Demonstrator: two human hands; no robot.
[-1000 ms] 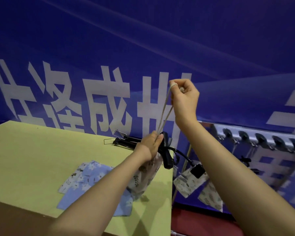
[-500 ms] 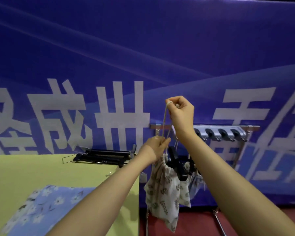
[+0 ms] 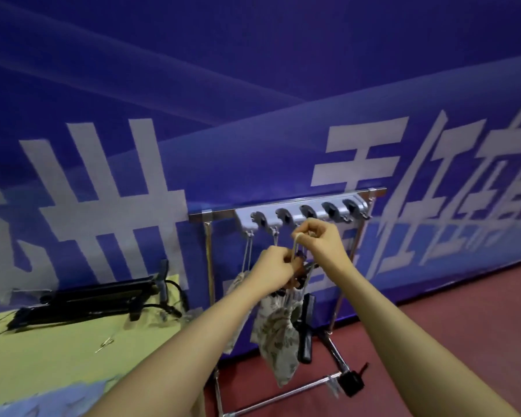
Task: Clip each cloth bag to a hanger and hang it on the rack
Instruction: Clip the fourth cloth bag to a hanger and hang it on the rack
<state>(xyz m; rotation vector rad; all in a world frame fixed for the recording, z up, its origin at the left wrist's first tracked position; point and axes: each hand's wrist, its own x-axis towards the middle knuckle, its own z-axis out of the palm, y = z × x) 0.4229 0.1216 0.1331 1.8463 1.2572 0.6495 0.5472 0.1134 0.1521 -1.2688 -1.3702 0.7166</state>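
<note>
The right hand [image 3: 319, 240] pinches the top of a pale cord loop [image 3: 295, 246] just under the grey hook strip of the rack [image 3: 301, 215]. The left hand [image 3: 275, 270] is lower and closes its grip on the gathered neck of the cloth bag [image 3: 278, 332], where the cord comes out. The bag is light with a small dark leaf print, and it hangs free in front of the rack, above the red floor [image 3: 448, 341]. A black hanger [image 3: 307, 326] shows beside it, but the frame is blurred and how it is clipped is hard to make out. Another pale bag [image 3: 236, 284] hangs from a hook at the left, partly hidden by the left arm. On the yellow counter [image 3: 57, 350] lie more black hangers [image 3: 82, 302]; blue cloth [image 3: 42, 401] is cut off at the edge.
</note>
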